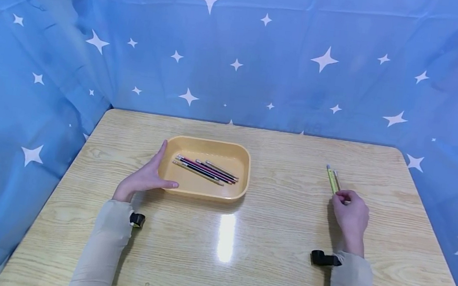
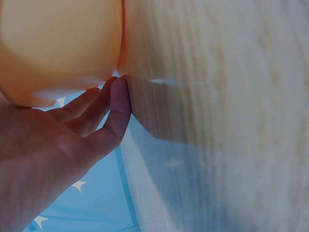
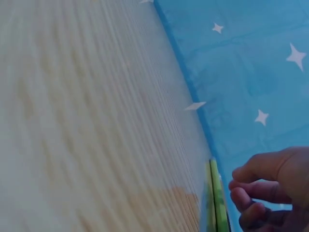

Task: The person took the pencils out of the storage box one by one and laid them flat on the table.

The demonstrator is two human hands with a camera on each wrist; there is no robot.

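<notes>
A shallow yellow-orange tray [image 1: 204,196] rests on the table with several pencils [image 1: 203,172] lying in it. My left hand [image 1: 147,176] grips the tray's left end, thumb across the near rim; in the left wrist view its fingers [image 2: 118,113] bend under the outer wall, close to the tabletop. Over on the right, a green pencil [image 1: 330,178] and a thinner, plain one [image 1: 336,180] lie side by side. My right hand [image 1: 351,216] is at their near ends, fingers loosely bent. In the right wrist view its fingertips [image 3: 241,175] are just beside the green pencil [image 3: 218,198], apart from it.
The light wood table [image 1: 276,246] ends at the back and sides against a blue curtain [image 1: 267,46] with white stars. A black band [image 1: 322,258] is worn at the right wrist, and another [image 1: 137,220] at the left.
</notes>
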